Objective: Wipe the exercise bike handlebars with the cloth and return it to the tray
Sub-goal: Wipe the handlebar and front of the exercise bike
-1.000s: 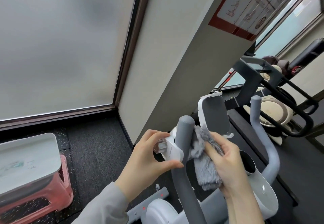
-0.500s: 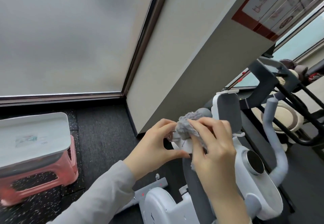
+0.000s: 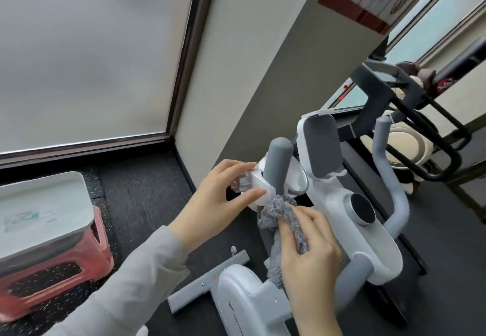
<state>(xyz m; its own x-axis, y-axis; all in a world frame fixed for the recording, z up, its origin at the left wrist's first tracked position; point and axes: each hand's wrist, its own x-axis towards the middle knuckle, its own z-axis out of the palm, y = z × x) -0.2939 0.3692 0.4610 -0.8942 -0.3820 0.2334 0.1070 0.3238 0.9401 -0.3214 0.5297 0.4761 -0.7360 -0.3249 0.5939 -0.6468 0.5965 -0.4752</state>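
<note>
A white exercise bike (image 3: pixel 360 233) stands in front of me, with grey padded handlebars. The left handlebar (image 3: pixel 277 162) rises upright at centre. The right handlebar (image 3: pixel 389 177) curves up further right. My right hand (image 3: pixel 310 251) grips a fluffy grey cloth (image 3: pixel 280 210) and presses it against the left handlebar below its top. My left hand (image 3: pixel 218 199) pinches a white bracket with a clear knob (image 3: pixel 247 184) just left of that handlebar. A white tray (image 3: pixel 39 204) sits on a pink stool at the left.
The pink stool (image 3: pixel 65 270) stands on dark rubber flooring by a frosted window (image 3: pixel 86 51). A wall pillar (image 3: pixel 249 59) rises just behind the bike. Another dark-framed exercise machine (image 3: pixel 420 125) stands at the right. The bike's grey base bar (image 3: pixel 207 285) lies on the floor.
My right hand has slid the cloth down from the top of the left handlebar to lower on its shaft, baring the grey tip. My left hand has stayed on the bracket.
</note>
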